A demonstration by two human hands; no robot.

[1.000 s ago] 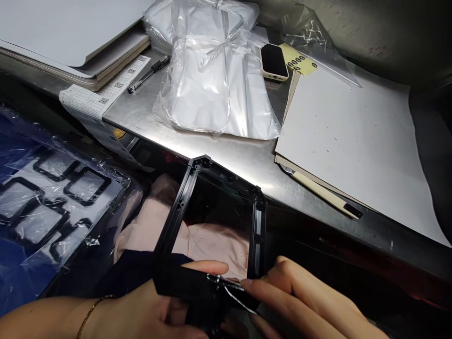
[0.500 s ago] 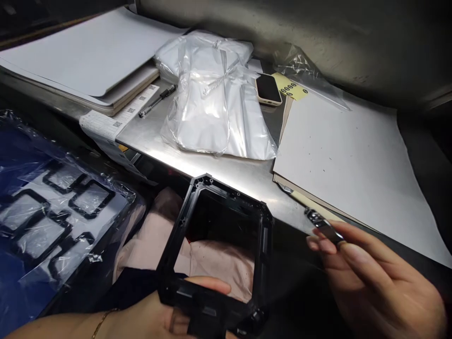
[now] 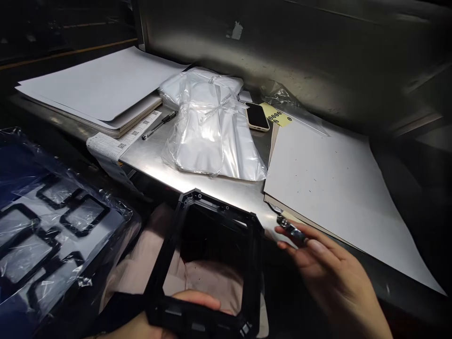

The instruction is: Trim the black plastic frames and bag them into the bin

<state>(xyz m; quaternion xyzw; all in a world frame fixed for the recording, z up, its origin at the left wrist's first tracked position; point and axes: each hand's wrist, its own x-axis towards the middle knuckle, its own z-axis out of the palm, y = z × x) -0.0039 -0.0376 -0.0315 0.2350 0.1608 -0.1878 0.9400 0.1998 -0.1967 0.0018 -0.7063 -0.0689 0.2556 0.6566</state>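
1. Black frame (image 3: 192, 314), one: in the left hand (image 3: 143, 328), before the table's near edge; that hand clasped its lower bar, a finger showing through the opening
2. Metal tool (image 3: 291, 229), one, small: pinched between thumb and fingers of the right hand (image 3: 328, 268), to the right of the frame and apart from it; blur hid its exact kind
3. Handling, as judged: a firm hold on the lower bar suited fine work, with the frame tilted to the light, the tool's tip kept off the smooth faces, and the holding finger clear of the worked edge
4. Frame make: stiff, apparently moulded plastic, corners cut slantwise, small round holes along the upper bar
5. Wrapped frames (image 3: 68, 212), several: black, angular, under crinkled clear plastic, left side
6. Cloth (image 3: 137, 263): pale pink, soft, folded, beneath the frame
7. Table (image 3: 151, 165): brushed metal, glossy along the front
8. Bag bundle (image 3: 201, 136): slick, whitish, in clear film
9. Card stack (image 3: 325, 179), right: flat, matt white, flecked with dark specks
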